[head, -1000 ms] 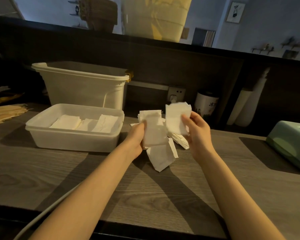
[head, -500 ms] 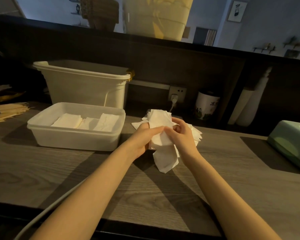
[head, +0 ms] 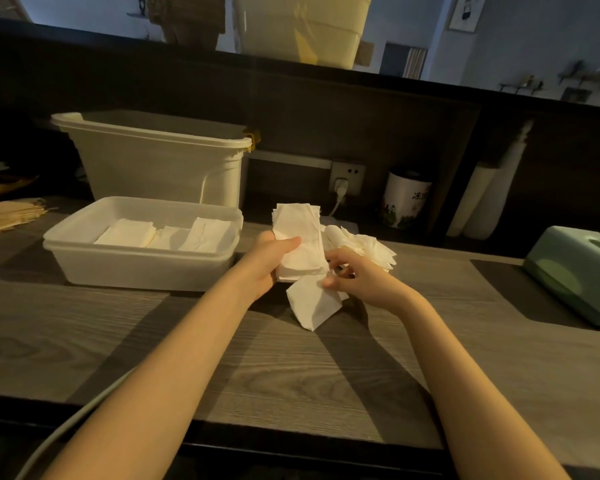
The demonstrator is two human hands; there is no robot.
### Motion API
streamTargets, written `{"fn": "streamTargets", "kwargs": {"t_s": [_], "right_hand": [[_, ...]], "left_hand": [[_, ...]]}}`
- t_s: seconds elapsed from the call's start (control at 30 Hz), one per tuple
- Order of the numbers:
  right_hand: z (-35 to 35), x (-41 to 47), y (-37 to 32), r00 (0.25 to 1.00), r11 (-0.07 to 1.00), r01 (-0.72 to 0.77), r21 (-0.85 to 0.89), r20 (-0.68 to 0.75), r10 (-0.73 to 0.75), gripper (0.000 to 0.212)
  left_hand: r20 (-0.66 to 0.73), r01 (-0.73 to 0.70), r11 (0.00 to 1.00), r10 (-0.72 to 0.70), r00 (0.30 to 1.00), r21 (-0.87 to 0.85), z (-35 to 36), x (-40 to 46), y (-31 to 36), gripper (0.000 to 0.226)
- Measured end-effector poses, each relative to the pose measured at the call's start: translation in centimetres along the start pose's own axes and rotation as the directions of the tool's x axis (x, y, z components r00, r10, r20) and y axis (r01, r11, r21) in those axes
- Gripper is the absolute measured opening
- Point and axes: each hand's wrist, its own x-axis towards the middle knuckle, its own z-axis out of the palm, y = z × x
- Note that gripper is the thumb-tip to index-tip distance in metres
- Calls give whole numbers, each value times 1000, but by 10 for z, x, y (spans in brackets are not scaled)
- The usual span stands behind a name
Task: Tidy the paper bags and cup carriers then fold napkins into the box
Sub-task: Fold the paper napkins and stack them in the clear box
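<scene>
Mid-frame, my left hand (head: 269, 263) grips a napkin stack (head: 300, 244); my right hand (head: 359, 278), fingers curled, pinches a loose napkin (head: 310, 303).

A café service counter: wood tabletop (head: 291, 368) behind a raised ledge (head: 326, 74), napkin box (head: 139, 261), stir sticks (head: 11, 213) at left, cup stacks (head: 485, 199) at right.

My left hand (head: 270, 261) hides napkin stack (head: 300, 244) bottom-left; tissue box (head: 582, 271) cut off at right edge; canister (head: 405, 199) text too small to read
</scene>
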Motion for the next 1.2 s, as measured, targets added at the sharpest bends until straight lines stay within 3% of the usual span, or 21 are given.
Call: {"fn": "streamTargets", "kwargs": {"t_s": [0.1,0.3,0.43,0.53,0.7,0.9,1.0,1.1,1.2], "right_hand": [[1,0,1,1000,1000,21,-12,9,-21,19],[-6,-4,2,995,999,36,-38,-95,-40,14],[-15,-12,-9,982,971,119,206,-168,-84,19],[-17,-14,-16,962,908,191,373,-255,-98,19],[-15,-9,-16,921,819,227,527,-390,-4,25],[-10,0,-15,832,871,111,479,-524,182,20],[-10,1,-16,788,814,154,560,-567,241,22],[-11,0,-18,787,694,213,688,-541,295,20],[-9,4,-17,785,683,179,708,-521,335,21]], "left_hand": [[25,9,1000,-8,1000,-3,-2,-2,1,38],[-28,-19,995,17,999,-95,-6,0,4,34],[-177,-38,997,26,984,-70,-8,5,3,27],[-205,-28,998,16,979,-57,-8,7,1,25],[-170,-2,1000,0,986,-14,-4,2,0,30],[-134,3,999,-7,991,-32,-3,-1,3,39],[-100,36,999,-37,994,-8,-1,-2,0,37],[48,131,991,-130,990,-25,2,-11,0,24],[224,210,977,-200,954,-21,6,-18,2,24]]}}
